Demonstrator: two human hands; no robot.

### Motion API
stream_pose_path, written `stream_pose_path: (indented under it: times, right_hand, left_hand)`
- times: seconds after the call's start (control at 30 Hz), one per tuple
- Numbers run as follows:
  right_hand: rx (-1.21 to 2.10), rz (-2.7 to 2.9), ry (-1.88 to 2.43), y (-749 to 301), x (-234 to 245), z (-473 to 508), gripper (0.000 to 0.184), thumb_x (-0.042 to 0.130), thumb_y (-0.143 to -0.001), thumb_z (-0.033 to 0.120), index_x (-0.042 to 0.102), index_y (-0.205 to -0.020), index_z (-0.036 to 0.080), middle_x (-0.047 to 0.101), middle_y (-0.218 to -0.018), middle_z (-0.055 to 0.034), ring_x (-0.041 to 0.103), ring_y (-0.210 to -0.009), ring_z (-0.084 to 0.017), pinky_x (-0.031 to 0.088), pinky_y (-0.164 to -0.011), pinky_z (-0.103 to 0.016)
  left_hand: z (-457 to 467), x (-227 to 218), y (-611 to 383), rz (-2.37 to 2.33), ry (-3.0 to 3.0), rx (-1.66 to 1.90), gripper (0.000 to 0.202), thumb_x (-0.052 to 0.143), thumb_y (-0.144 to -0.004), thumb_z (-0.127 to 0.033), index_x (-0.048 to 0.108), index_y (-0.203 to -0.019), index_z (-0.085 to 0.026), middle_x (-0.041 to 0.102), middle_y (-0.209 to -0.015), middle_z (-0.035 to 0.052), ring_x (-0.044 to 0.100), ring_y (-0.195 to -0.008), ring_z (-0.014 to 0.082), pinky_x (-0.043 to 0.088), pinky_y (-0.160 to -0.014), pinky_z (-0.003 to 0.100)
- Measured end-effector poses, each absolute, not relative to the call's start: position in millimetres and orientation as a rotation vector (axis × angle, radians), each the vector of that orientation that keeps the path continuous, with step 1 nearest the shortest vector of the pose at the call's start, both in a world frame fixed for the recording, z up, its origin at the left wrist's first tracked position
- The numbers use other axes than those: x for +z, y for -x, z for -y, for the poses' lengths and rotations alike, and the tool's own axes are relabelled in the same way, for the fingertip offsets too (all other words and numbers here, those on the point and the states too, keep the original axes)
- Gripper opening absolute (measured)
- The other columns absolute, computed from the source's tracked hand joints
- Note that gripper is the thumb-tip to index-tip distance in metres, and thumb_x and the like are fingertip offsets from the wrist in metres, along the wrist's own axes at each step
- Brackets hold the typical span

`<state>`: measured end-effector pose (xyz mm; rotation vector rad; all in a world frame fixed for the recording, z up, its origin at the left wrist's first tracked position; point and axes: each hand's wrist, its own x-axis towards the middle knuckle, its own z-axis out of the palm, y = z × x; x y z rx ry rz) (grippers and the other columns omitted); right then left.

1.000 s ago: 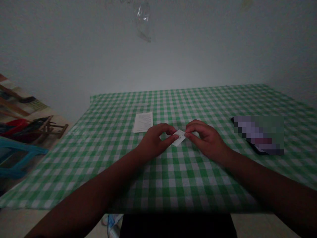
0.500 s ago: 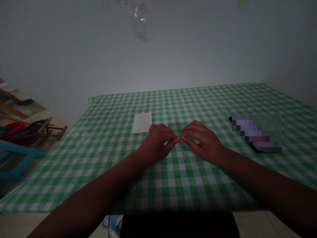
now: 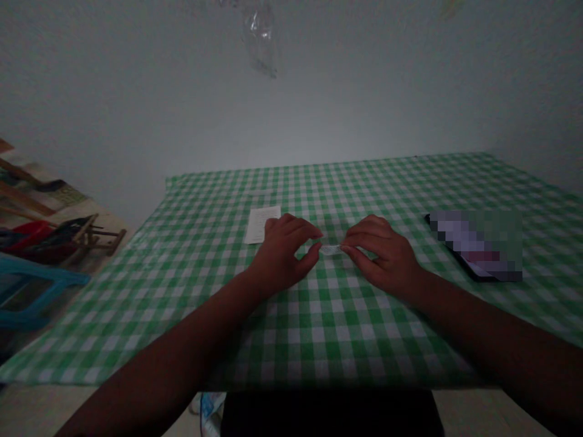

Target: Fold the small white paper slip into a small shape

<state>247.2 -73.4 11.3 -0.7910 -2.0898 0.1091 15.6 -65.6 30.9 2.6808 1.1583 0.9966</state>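
Observation:
A small, thin whitish strip [image 3: 331, 249] lies level between my two hands over the checked cloth; its exact kind is too small and dim to make out. My right hand [image 3: 387, 255] pinches the strip's right end between thumb and fingertips. At its other end, my left hand [image 3: 286, 252] has thumb and forefinger parted, with the thumb tip close to the strip; whether they touch, I cannot tell. Partly behind my left hand lies a printed sheet of paper [image 3: 255, 227].
A green and white checked tablecloth [image 3: 346, 340] covers the table. To the right lies a dark-edged flat object [image 3: 473, 246], its face pixelated. A plain wall stands behind, with a clear plastic bag [image 3: 262, 39] on it. A blue stool [image 3: 40, 273] and a red basin [image 3: 27, 237] are at left.
My left thumb and fingers have parted and drawn left from the pinch, showing more of the strip. My right hand has shifted slightly right with its end still held.

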Motion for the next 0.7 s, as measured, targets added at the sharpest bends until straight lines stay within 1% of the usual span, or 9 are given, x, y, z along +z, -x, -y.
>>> stream_pose_path:
  times: [0.1, 0.2, 0.33, 0.43, 0.6, 0.7]
  right_hand:
    - [0.049, 2.119, 0.787, -241, 8, 80, 0.009, 0.061, -0.087, 0.021, 0.068, -0.085, 0.026, 0.071, -0.085, -0.0026, 0.062, -0.082, -0.022, 0.044, -0.08, -0.045]
    - [-0.005, 2.132, 0.782, -237, 7, 85, 0.01, 0.062, -0.087, 0.019, 0.068, -0.084, 0.026, 0.071, -0.084, -0.002, 0.061, -0.081, -0.022, 0.043, -0.079, -0.045]
    - [-0.063, 2.121, 0.77, -235, 8, 87, 0.01, 0.062, -0.087, 0.018, 0.067, -0.084, 0.026, 0.071, -0.084, -0.0018, 0.061, -0.081, -0.022, 0.043, -0.078, -0.044]
    - [-0.094, 2.11, 0.743, -234, 8, 87, 0.009, 0.062, -0.087, 0.017, 0.067, -0.087, 0.025, 0.072, -0.085, -0.0024, 0.061, -0.081, -0.022, 0.044, -0.078, -0.044]
    - [-0.081, 2.107, 0.71, -234, 9, 89, 0.011, 0.061, -0.088, 0.017, 0.068, -0.091, 0.025, 0.072, -0.086, -0.0025, 0.063, -0.081, -0.022, 0.045, -0.077, -0.045]
    - [-0.08, 2.073, 0.714, -239, 9, 87, 0.015, 0.064, -0.086, 0.016, 0.068, -0.096, 0.026, 0.073, -0.089, -0.0039, 0.065, -0.084, -0.023, 0.047, -0.079, -0.045]
  left_hand:
    - [79, 28, -30, -1.119, -2.701, 0.971, 0.01, 0.058, -0.087, -0.021, 0.066, -0.094, -0.022, 0.072, -0.098, 0.0018, 0.058, -0.094, 0.02, 0.032, -0.085, 0.039]
    - [84, 26, -37, -1.135, -2.727, 0.959, 0.008, 0.057, -0.085, -0.019, 0.064, -0.088, -0.022, 0.071, -0.092, 0.0012, 0.057, -0.092, 0.0202, 0.031, -0.083, 0.04]
    - [86, 27, -38, -1.204, -2.799, 0.985, 0.005, 0.056, -0.084, -0.019, 0.061, -0.085, -0.02, 0.07, -0.088, 0.002, 0.055, -0.091, 0.0211, 0.03, -0.081, 0.041]
    - [88, 28, -40, -1.25, -2.851, 0.984, 0.005, 0.055, -0.084, -0.02, 0.059, -0.082, -0.02, 0.068, -0.085, 0.0027, 0.054, -0.089, 0.0217, 0.03, -0.08, 0.042]
    - [90, 31, -44, -1.33, -2.926, 0.939, 0.007, 0.056, -0.079, -0.02, 0.053, -0.073, -0.02, 0.065, -0.08, 0.0032, 0.051, -0.085, 0.0223, 0.028, -0.074, 0.041]
    - [83, 32, -37, -1.393, -2.927, 0.959, 0.006, 0.056, -0.077, -0.018, 0.053, -0.072, -0.02, 0.064, -0.079, 0.0028, 0.05, -0.084, 0.0222, 0.028, -0.074, 0.041]
